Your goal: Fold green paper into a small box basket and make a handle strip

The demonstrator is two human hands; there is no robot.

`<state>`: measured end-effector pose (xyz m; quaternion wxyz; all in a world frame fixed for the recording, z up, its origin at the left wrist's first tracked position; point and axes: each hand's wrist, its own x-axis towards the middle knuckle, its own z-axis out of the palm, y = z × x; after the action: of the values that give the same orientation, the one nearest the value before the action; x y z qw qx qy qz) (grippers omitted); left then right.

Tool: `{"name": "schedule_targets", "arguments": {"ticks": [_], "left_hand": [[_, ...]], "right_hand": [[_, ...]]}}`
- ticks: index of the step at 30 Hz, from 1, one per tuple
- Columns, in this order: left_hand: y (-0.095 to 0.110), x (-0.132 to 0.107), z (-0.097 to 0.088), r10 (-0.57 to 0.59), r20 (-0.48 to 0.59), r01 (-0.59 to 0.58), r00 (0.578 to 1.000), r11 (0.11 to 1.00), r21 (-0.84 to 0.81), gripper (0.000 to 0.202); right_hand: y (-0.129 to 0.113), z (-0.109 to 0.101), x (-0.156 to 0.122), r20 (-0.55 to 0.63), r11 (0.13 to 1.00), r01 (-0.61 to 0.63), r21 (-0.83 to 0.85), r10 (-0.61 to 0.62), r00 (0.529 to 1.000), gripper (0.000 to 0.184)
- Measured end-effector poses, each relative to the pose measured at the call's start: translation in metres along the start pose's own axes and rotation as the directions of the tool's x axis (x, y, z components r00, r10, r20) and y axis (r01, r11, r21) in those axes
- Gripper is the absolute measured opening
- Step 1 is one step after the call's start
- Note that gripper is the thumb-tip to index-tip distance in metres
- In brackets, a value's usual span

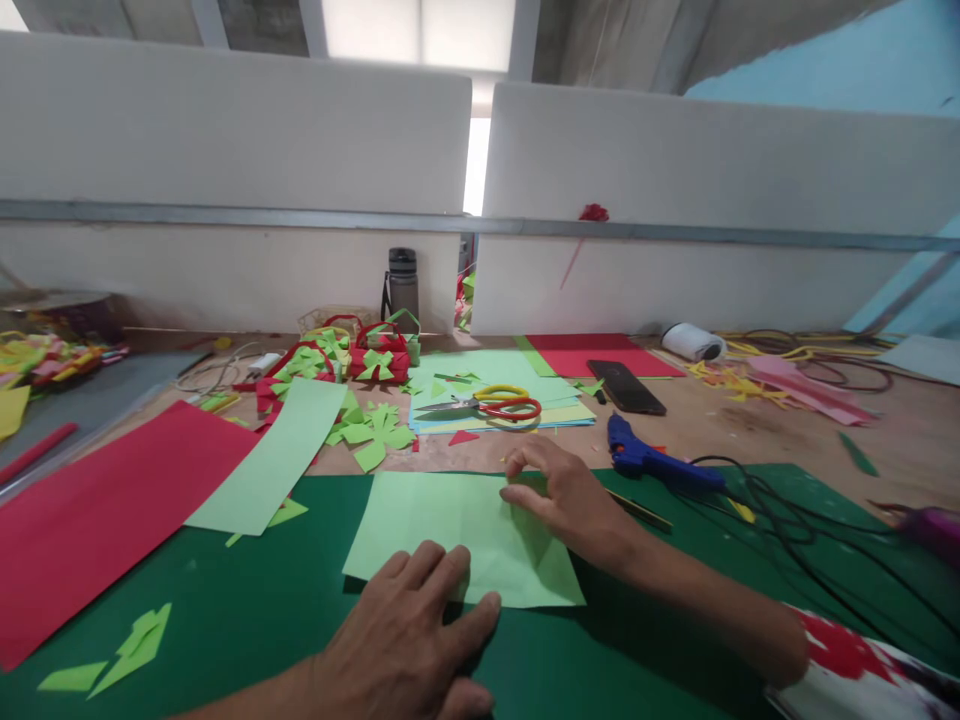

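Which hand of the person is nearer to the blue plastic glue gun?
Right. The right hand is just left of the glue gun, over the light green paper sheet; the left hand is farther, at the sheet's near edge.

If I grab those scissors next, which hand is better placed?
Likely your right hand: the scissors lie beyond it, handles toward its side. Your left hand is farther back, at the near edge of the pale green sheet.

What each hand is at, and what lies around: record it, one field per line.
left hand: over the near edge of the sheet
right hand: over the sheet's right part, thumb and finger bent
sheet: light green, on the dark green mat
scissors: on stacked paper
glue gun: beyond the right forearm
phone: beyond the glue gun
bottle: upright by the white panel
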<state>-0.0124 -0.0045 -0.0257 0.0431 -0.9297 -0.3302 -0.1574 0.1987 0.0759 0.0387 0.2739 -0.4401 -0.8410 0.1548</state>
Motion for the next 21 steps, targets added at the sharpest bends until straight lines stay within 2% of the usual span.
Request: {"name": "schedule_targets", "arguments": {"ticks": [3,6,10,12,14,16,17,18,19,21], "left_hand": [[0.002,0.002,-0.009,-0.006,0.058,0.006,0.998,1.000,-0.007,0.053],[0.004,0.003,-0.017,-0.017,0.103,0.019,0.995,1.000,-0.010,0.051],[0.002,0.002,-0.008,-0.006,0.020,0.006,1.000,1.000,-0.002,0.054],[0.002,0.002,-0.004,-0.007,-0.021,0.007,1.000,1.000,0.009,0.051],[0.004,0.003,-0.008,0.017,-0.098,-0.013,0.995,0.999,0.041,0.042],[0.007,0.002,-0.022,0.075,-0.220,-0.055,0.973,0.994,0.097,0.030],[0.008,0.000,-0.034,0.141,-0.308,-0.103,0.941,0.985,0.135,0.026],[0.008,-0.002,-0.047,0.131,-0.323,-0.081,0.937,0.983,0.162,0.030],[0.006,-0.005,-0.062,0.096,-0.387,-0.038,0.917,0.987,0.156,0.035],[-0.004,-0.010,-0.092,-0.048,-0.459,0.078,0.887,0.996,0.048,0.049]], "right_hand": [[-0.012,-0.005,-0.008,-0.042,0.997,0.081,-0.007,-0.082,0.996,0.015],[-0.020,-0.006,-0.018,-0.097,0.961,0.262,-0.092,-0.271,0.958,0.013],[-0.027,-0.003,-0.032,-0.116,0.865,0.438,-0.243,-0.475,0.873,0.013],[-0.030,-0.002,-0.038,-0.113,0.831,0.491,-0.261,-0.531,0.840,0.017],[-0.032,-0.002,-0.043,-0.090,0.813,0.530,-0.240,-0.563,0.822,0.021],[-0.036,-0.005,-0.047,-0.063,0.790,0.572,-0.220,-0.597,0.800,0.024],[-0.038,-0.007,-0.048,-0.040,0.773,0.596,-0.217,-0.617,0.786,0.025],[-0.040,-0.009,-0.050,-0.014,0.751,0.622,-0.220,-0.640,0.768,0.026],[-0.043,-0.012,-0.052,0.011,0.726,0.650,-0.227,-0.665,0.747,0.027],[-0.047,-0.017,-0.055,0.047,0.675,0.694,-0.250,-0.707,0.705,0.029]]}}
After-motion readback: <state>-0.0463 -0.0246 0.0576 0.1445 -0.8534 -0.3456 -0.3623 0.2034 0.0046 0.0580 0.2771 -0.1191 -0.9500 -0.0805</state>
